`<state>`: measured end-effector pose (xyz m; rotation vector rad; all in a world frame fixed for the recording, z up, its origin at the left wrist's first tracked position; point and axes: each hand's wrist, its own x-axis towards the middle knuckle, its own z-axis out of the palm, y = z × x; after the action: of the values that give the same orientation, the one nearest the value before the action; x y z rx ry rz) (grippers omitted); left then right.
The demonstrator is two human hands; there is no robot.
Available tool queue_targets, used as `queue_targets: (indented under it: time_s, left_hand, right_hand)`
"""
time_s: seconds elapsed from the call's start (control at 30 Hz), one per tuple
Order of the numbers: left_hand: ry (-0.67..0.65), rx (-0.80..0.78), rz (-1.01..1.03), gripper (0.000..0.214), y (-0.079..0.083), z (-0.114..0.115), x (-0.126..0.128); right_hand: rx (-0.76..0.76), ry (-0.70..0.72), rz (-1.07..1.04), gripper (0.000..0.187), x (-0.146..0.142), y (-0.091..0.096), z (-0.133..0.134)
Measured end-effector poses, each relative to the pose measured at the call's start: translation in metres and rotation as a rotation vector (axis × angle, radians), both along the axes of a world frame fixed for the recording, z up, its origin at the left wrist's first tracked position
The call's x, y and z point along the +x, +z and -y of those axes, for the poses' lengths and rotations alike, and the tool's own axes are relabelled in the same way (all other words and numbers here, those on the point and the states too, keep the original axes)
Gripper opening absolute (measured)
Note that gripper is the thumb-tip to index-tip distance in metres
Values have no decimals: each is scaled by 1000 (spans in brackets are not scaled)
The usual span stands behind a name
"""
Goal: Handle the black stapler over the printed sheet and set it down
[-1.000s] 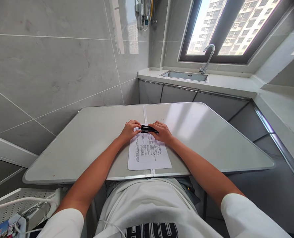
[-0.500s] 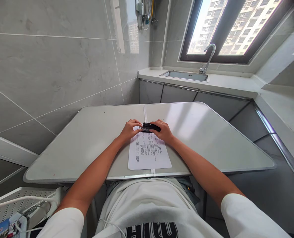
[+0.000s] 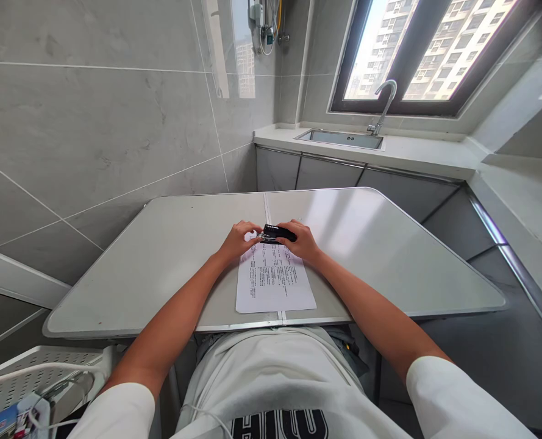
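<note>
A printed sheet of paper (image 3: 273,281) lies on the grey folding table (image 3: 161,256) in front of me. A black stapler (image 3: 276,233) sits over the paper's far edge. My right hand (image 3: 302,241) is curled round the stapler from the right. My left hand (image 3: 237,239) rests with bent fingers on the paper's top left corner, its fingertips close to the stapler's front end.
A counter with a steel sink (image 3: 341,139) and a tap (image 3: 384,105) runs under the window behind the table. A tiled wall stands to the left. A white wire rack (image 3: 28,378) with a cable and small items is at the lower left.
The stapler has risen slightly at the paper's top edge and sits a little higher in my right hand. Both hands stay at the same place.
</note>
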<state>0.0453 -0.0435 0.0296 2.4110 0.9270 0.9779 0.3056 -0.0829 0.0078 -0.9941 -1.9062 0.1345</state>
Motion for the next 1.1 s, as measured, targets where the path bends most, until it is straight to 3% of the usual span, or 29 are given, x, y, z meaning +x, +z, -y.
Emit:
queue_targets:
  time_s: [0.33,0.5,0.7,1.1]
  left_hand:
    - [-17,147,-70,17,-1,-8,-8]
    - [-99,134,-72,18,3,-8,-11]
    - [-216,136,70,22,7,-4,-9]
    - [-206,113,55,24,1,-2,-5]
  right_hand:
    - [-33,25,-53,24,5,4,-1]
    - [-137,41,-130,32,11,7,-1]
    - [-228,170,-207,36,14,11,1]
    - [-261,230,-235,38,9,13,6]
